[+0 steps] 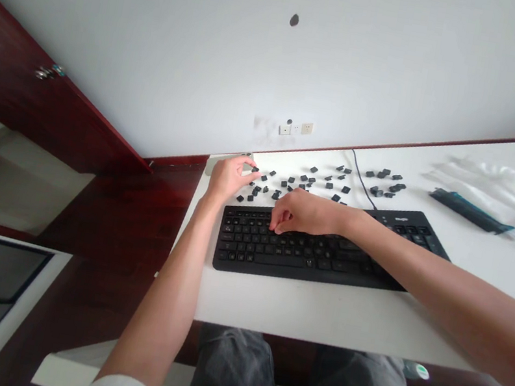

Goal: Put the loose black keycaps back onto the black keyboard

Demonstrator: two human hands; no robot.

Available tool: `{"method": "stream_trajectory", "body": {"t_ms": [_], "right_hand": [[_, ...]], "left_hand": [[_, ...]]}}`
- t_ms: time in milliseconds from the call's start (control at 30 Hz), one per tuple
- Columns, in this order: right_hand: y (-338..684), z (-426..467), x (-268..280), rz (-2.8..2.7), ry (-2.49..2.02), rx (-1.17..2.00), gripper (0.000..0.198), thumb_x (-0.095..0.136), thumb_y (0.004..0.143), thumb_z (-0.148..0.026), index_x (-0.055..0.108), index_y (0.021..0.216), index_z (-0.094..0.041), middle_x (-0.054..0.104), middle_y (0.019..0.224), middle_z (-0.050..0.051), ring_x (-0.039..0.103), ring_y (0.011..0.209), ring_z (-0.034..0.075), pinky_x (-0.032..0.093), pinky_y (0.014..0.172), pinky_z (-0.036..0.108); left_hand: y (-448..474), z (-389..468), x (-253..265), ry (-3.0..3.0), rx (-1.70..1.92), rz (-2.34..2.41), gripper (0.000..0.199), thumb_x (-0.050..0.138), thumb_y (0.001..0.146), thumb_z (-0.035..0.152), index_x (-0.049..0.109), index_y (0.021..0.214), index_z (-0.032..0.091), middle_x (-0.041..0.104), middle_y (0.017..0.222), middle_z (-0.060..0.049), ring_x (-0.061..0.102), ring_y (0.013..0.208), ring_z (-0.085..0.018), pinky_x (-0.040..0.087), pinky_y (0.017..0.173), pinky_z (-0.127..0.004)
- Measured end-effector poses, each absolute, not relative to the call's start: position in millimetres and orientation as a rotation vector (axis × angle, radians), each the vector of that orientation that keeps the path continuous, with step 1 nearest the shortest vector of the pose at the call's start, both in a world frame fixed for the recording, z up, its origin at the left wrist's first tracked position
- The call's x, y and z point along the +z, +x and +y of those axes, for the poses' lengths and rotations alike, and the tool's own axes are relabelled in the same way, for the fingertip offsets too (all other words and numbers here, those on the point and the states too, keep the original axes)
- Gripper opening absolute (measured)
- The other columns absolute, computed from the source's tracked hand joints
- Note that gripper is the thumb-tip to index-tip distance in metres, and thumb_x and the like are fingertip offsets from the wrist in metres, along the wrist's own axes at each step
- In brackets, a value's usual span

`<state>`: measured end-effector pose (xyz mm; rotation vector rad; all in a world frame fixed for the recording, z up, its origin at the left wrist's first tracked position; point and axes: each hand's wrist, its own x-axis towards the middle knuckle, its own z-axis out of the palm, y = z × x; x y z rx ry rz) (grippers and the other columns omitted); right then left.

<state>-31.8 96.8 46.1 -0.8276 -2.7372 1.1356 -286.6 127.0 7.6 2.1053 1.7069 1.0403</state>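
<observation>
A black keyboard (276, 260) lies near the front of the white table, many of its keys in place. My right hand (296, 211) is over its upper left part, fingers closed and tips down at the keys. Whatever those fingers may hold is hidden. Past the keyboard's far left corner is my left hand (231, 175). A small black keycap (255, 169) sits between its thumb and index finger, which look closed on it. Several loose keycaps (291, 179) are scattered behind the keyboard, and another group of keycaps (384, 173) lies further right.
A cable (363, 181) runs from the keyboard to the table's back edge. On the right lie a dark, narrow packet (472, 211) and a clear plastic bag (496, 180). Wall sockets (296, 129) are behind the table (316, 311). A dark red door (49, 79) stands left.
</observation>
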Motion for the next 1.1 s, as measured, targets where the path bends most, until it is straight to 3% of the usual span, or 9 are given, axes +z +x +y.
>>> {"method": "stream_trajectory", "body": {"t_ms": [167, 233, 433, 733, 1100], "right_hand": [[-5, 130, 57, -2.576, -1.045, 0.62, 0.016, 0.07, 0.088, -0.015, 0.084, 0.093, -0.02, 0.083, 0.093, 0.006, 0.074, 0.084, 0.021, 0.054, 0.08, 0.034], [3, 138, 64, -2.465, -1.114, 0.554, 0.014, 0.071, 0.087, -0.019, 0.083, 0.093, -0.021, 0.082, 0.09, 0.006, 0.074, 0.084, 0.022, 0.054, 0.079, 0.036], [7, 142, 70, -2.215, -1.154, 0.728, 0.02, 0.078, 0.084, -0.039, 0.081, 0.093, -0.022, 0.081, 0.089, 0.006, 0.074, 0.083, 0.023, 0.056, 0.078, 0.039], [7, 152, 55, -2.003, -1.014, 1.372, 0.023, 0.083, 0.073, -0.028, 0.075, 0.094, -0.02, 0.081, 0.081, 0.006, 0.075, 0.078, 0.022, 0.059, 0.071, 0.035], [7, 152, 55, -2.012, -1.032, 1.345, 0.024, 0.082, 0.074, -0.026, 0.075, 0.096, -0.018, 0.081, 0.082, 0.006, 0.071, 0.074, 0.018, 0.055, 0.066, 0.031]], "left_hand": [[-261, 122, 13, 2.269, 1.03, 1.704, 0.031, 0.086, 0.082, 0.05, 0.079, 0.096, 0.023, 0.045, 0.056, 0.006, 0.038, 0.054, -0.013, 0.028, 0.061, -0.028], [-252, 119, 16, 2.307, 1.015, 1.691, 0.031, 0.087, 0.082, 0.05, 0.079, 0.096, 0.023, 0.047, 0.057, 0.006, 0.04, 0.055, -0.013, 0.03, 0.063, -0.028], [-233, 111, 20, 2.341, 1.04, 1.526, 0.03, 0.084, 0.086, 0.047, 0.084, 0.106, 0.024, 0.039, 0.054, 0.008, 0.034, 0.053, -0.011, 0.031, 0.062, -0.028], [-221, 107, 14, 2.323, 1.138, 1.411, 0.037, 0.081, 0.087, 0.054, 0.086, 0.108, 0.023, 0.035, 0.055, 0.008, 0.03, 0.055, -0.011, 0.029, 0.059, -0.028], [-220, 105, 17, 2.255, 1.086, 1.407, 0.04, 0.081, 0.087, 0.056, 0.084, 0.109, 0.023, 0.034, 0.057, 0.007, 0.031, 0.056, -0.012, 0.028, 0.061, -0.028]]}}
